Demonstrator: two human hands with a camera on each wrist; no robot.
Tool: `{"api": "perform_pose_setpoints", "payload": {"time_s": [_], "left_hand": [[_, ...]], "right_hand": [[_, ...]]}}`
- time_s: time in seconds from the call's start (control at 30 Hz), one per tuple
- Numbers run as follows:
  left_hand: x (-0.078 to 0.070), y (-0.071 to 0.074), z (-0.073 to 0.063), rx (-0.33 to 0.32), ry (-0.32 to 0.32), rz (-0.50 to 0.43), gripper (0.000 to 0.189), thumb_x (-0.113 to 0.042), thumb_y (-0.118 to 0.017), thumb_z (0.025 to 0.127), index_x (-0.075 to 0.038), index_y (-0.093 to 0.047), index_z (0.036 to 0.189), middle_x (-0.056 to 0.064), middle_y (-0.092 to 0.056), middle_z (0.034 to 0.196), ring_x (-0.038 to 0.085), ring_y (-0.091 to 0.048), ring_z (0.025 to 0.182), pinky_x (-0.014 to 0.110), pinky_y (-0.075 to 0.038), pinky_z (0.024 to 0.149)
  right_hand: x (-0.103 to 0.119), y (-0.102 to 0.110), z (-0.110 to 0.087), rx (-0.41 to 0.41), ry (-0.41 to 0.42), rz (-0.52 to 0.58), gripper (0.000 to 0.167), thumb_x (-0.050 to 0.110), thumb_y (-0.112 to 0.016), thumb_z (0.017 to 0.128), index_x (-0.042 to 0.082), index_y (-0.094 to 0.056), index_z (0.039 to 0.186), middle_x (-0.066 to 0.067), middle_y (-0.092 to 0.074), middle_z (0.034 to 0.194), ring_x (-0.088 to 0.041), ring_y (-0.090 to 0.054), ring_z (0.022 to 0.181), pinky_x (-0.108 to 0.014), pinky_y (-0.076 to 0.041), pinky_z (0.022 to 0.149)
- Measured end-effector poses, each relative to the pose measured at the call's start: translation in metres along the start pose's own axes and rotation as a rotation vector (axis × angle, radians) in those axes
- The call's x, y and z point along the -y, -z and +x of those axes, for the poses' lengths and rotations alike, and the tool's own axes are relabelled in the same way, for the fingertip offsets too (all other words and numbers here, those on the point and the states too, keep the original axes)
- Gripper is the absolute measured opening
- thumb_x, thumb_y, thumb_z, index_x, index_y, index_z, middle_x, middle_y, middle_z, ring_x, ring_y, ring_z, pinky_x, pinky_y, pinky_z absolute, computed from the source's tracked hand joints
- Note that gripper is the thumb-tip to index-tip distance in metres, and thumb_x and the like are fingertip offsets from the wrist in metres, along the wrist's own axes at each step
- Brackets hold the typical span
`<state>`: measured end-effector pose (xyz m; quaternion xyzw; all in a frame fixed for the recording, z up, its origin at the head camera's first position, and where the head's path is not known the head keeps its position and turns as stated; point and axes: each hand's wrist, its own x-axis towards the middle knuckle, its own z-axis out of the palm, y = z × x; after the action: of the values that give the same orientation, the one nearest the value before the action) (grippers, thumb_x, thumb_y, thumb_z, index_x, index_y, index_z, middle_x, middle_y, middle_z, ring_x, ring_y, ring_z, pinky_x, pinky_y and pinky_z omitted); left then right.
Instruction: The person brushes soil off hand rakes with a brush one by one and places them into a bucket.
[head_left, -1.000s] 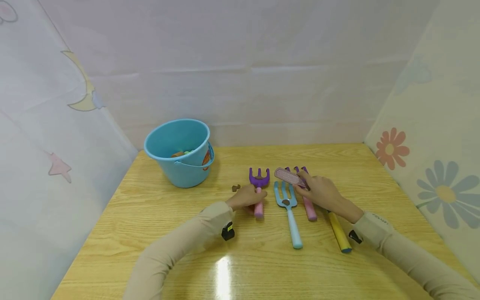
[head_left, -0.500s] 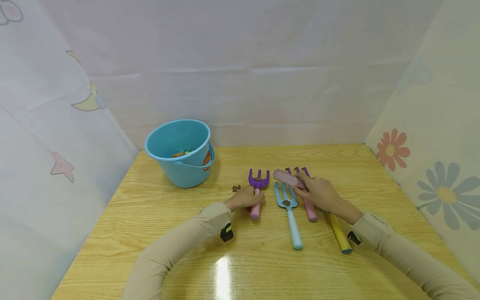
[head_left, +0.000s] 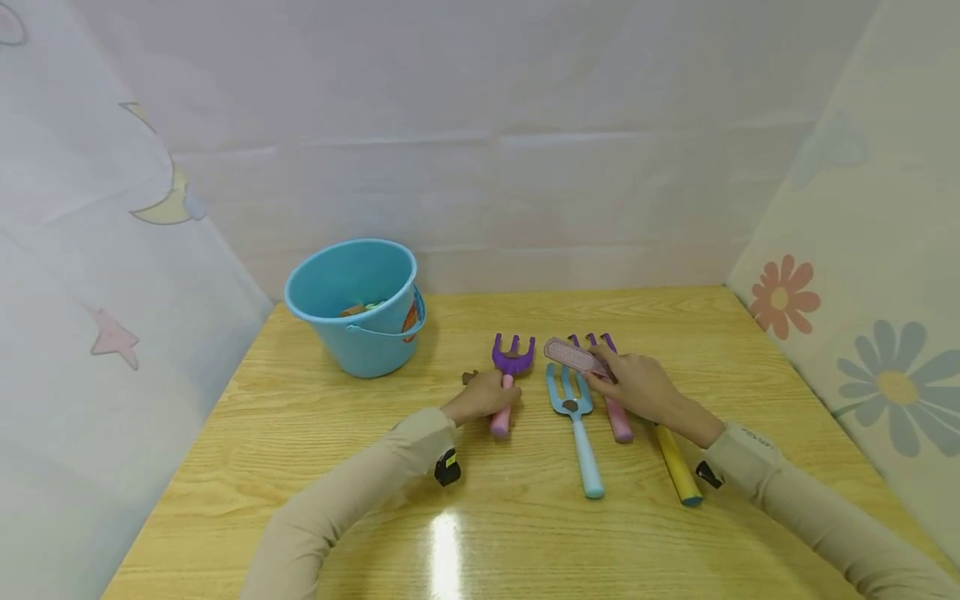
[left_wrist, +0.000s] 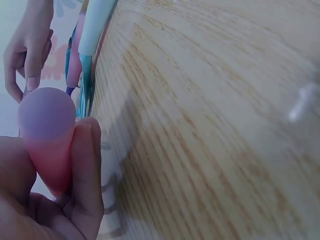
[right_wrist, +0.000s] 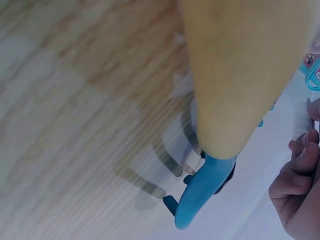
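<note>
My left hand (head_left: 482, 395) grips the pink handle (left_wrist: 50, 145) of a small purple garden fork (head_left: 513, 358), with a brown patch on its head. Over to the right, my right hand (head_left: 637, 385) pinches a pale pink tool with an oblong, dotted head (head_left: 573, 354); its exact kind is unclear. Between the hands lies a light blue garden fork (head_left: 577, 408), also with a brown patch. Partly hidden behind the right hand is a purple rake with a pink handle (head_left: 618, 421). Beneath the right wrist shows a yellow handle (head_left: 677, 467), its blue rake head (right_wrist: 200, 192) visible in the right wrist view.
A light blue bucket (head_left: 367, 350) with several coloured things inside stands at the back left of the wooden table (head_left: 525, 550). A small brown piece (head_left: 470, 377) lies beside the left hand. Printed cloth walls (head_left: 480, 192) surround the table's back and sides.
My left hand has shifted slightly left with the purple fork, whose handle end has swung left. The right hand and its pink tool have hardly moved.
</note>
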<state>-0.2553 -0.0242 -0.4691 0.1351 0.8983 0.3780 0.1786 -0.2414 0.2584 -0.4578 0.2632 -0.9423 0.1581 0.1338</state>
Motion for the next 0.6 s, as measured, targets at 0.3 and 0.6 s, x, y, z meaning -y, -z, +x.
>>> {"api": "perform_pose_setpoints", "payload": {"time_s": [0.3, 0.6], "left_hand": [[-0.001, 0.001, 0.000, 0.001, -0.010, -0.001, 0.016, -0.021, -0.055, 0.095, -0.005, -0.055, 0.092, 0.005, -0.062, 0.068, 0.012, -0.057, 0.049, 0.021, -0.043, 0.043], [-0.002, 0.003, -0.007, 0.018, -0.053, -0.019, 0.016, -0.020, -0.056, 0.096, -0.006, -0.055, 0.088, 0.005, -0.061, 0.067, 0.012, -0.056, 0.051, 0.022, -0.043, 0.047]], "right_hand": [[0.003, 0.001, 0.004, -0.004, 0.006, -0.001, 0.045, 0.033, -0.069, 0.093, 0.001, -0.061, 0.123, 0.008, -0.033, 0.050, -0.006, -0.028, 0.043, -0.025, -0.024, 0.040], [0.008, 0.003, 0.014, -0.025, 0.074, 0.014, 0.043, 0.029, -0.069, 0.093, -0.002, -0.061, 0.122, 0.009, -0.040, 0.053, -0.003, -0.033, 0.041, -0.023, -0.029, 0.039]]}}
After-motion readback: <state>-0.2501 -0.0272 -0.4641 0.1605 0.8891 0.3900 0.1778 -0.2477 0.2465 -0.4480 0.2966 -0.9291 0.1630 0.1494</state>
